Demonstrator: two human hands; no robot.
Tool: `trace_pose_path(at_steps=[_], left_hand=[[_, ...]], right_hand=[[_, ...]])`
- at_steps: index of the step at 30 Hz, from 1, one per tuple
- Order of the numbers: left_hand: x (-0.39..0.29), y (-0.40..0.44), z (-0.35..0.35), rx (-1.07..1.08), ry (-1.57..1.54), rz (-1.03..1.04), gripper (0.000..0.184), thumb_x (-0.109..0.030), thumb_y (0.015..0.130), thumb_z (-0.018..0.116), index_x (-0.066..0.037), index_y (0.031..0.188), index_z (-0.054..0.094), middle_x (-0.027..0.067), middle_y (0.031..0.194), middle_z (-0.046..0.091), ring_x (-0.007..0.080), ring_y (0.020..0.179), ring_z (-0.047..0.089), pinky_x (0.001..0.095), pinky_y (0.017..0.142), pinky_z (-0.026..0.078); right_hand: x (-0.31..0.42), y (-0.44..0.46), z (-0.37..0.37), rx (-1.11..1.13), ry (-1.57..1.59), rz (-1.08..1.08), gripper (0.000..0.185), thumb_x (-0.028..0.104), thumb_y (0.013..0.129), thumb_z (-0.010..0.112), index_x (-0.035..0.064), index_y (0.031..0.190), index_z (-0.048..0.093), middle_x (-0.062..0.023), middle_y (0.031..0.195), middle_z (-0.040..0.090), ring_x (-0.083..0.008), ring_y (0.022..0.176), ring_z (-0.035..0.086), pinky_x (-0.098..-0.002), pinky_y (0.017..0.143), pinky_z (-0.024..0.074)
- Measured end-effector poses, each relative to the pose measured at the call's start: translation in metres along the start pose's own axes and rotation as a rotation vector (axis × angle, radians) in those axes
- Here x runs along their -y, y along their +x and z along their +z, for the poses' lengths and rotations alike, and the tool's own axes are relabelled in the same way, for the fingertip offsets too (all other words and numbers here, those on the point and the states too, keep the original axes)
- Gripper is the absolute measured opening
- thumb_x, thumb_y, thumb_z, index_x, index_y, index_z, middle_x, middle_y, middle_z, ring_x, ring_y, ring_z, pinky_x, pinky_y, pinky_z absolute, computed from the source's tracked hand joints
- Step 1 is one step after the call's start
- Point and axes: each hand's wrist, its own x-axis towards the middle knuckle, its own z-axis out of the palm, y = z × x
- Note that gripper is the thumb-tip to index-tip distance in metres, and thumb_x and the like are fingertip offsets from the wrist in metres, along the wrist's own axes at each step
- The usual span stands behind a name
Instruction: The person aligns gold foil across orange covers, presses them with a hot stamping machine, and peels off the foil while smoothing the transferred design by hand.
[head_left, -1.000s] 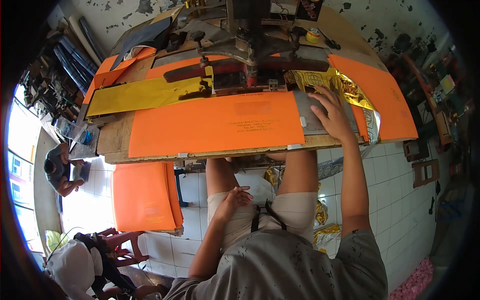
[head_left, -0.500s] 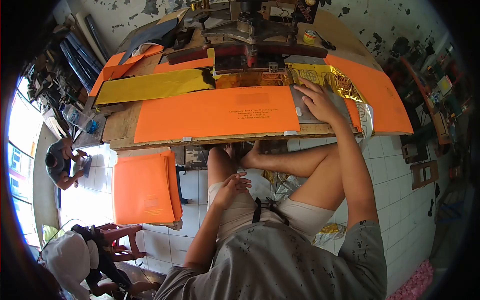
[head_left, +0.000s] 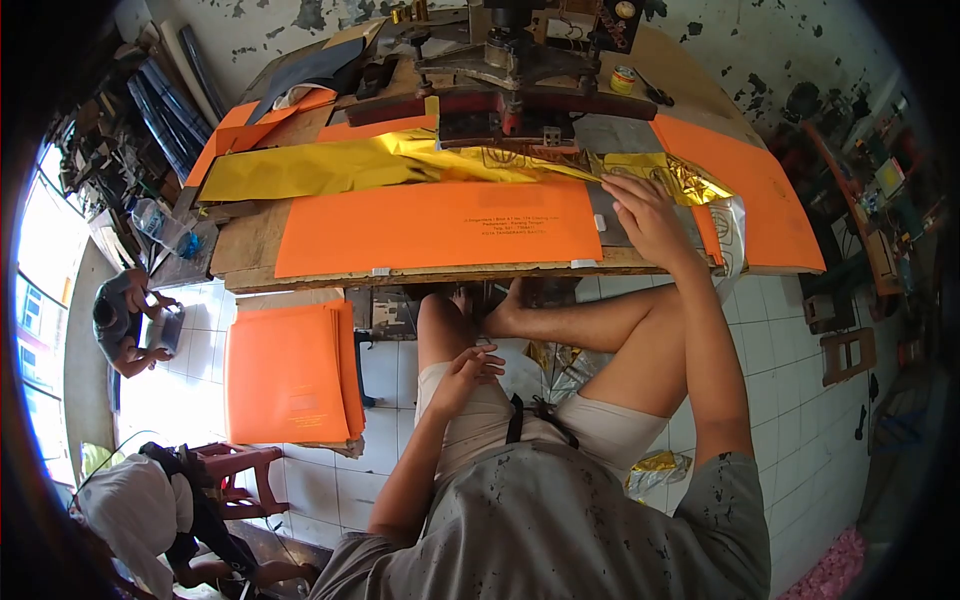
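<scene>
1. Gold foil (head_left: 300, 170) meets the right hand (head_left: 648, 218) at its outstretched fingertips; the fingers lie close together, and whether they pinch the foil cannot be told.
2. Left hand (head_left: 467, 378): on the left thigh, over pale shorts (head_left: 610, 420), fingers slack and slightly parted.
3. Position of the foil: a wrinkled band extending leftward from the right fingertips, in front of the press (head_left: 510, 65) and along the far edge of a printed orange sheet (head_left: 380, 235).
4. Grey plate (head_left: 612, 230): beneath the right hand, just beside the orange sheet.
5. Wooden table (head_left: 240, 278): supports these items; a yellow tin (head_left: 622, 80) stands near the back.
6. Surroundings: a stack of orange sheets (head_left: 285, 375) below the table's left side, white floor tiles (head_left: 775, 400), and a seated person (head_left: 118, 315) at far left.
</scene>
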Motion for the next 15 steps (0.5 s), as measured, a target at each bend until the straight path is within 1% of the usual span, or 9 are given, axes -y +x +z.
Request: trace_pose_path(at_steps=[2, 5, 8, 11, 14, 15], left_hand=[[-0.007, -0.002, 0.004, 0.029, 0.08, 0.024, 0.041, -0.029, 0.113, 0.046, -0.003, 0.144, 0.054, 0.0146, 0.127, 0.068, 0.0239, 0.112, 0.069, 0.0377, 0.097, 0.053], [-0.043, -0.011, 0.035, 0.084, 0.191, 0.093, 0.042, -0.025, 0.112, 0.045, 0.0, 0.145, 0.052, 0.0162, 0.13, 0.067, 0.026, 0.117, 0.067, 0.0391, 0.1, 0.052], [-0.069, -0.01, 0.064, 0.204, 0.206, 0.232, 0.046, -0.023, 0.11, 0.049, 0.0, 0.151, 0.047, 0.0162, 0.137, 0.064, 0.0269, 0.127, 0.063, 0.0407, 0.106, 0.049], [-0.094, -0.008, 0.1, 0.306, 0.117, 0.328, 0.056, -0.016, 0.108, 0.056, -0.005, 0.16, 0.037, 0.0139, 0.152, 0.053, 0.025, 0.141, 0.051, 0.0403, 0.116, 0.041], [-0.112, -0.004, 0.129, 0.339, 0.024, 0.407, 0.068, -0.014, 0.107, 0.057, -0.007, 0.165, 0.024, 0.0147, 0.164, 0.038, 0.0282, 0.15, 0.04, 0.0435, 0.122, 0.034], [-0.11, -0.001, 0.134, 0.342, -0.014, 0.416, 0.073, -0.016, 0.107, 0.058, -0.007, 0.167, 0.017, 0.0149, 0.166, 0.031, 0.031, 0.151, 0.037, 0.0447, 0.122, 0.034]], right_hand=[[0.013, -0.01, -0.012, -0.009, 0.009, -0.017, 0.034, 0.013, 0.104, 0.054, -0.0001, 0.134, 0.066, -0.0097, 0.145, 0.062, -0.0278, 0.136, 0.054, -0.0462, 0.117, 0.0363], [0.042, -0.03, -0.032, 0.005, 0.023, -0.025, 0.032, 0.012, 0.102, 0.058, -0.0007, 0.13, 0.068, -0.0097, 0.141, 0.064, -0.028, 0.132, 0.058, -0.046, 0.114, 0.039], [0.077, -0.051, -0.051, 0.03, 0.037, -0.019, 0.031, 0.01, 0.1, 0.061, -0.0008, 0.128, 0.069, -0.0099, 0.14, 0.065, -0.0284, 0.128, 0.06, -0.0466, 0.11, 0.0414], [0.111, -0.07, -0.063, 0.051, 0.05, -0.018, 0.033, 0.01, 0.098, 0.063, -0.001, 0.128, 0.069, -0.0098, 0.141, 0.064, -0.0283, 0.124, 0.062, -0.0468, 0.107, 0.0431], [0.134, -0.088, -0.065, 0.081, 0.081, -0.013, 0.034, 0.01, 0.095, 0.065, -0.0013, 0.127, 0.069, -0.0097, 0.141, 0.064, -0.0276, 0.12, 0.063, -0.0458, 0.103, 0.0447], [0.141, -0.094, -0.064, 0.09, 0.093, -0.007, 0.035, 0.011, 0.094, 0.066, -0.0013, 0.127, 0.069, -0.0098, 0.141, 0.064, -0.0273, 0.119, 0.063, -0.0452, 0.101, 0.0451]])
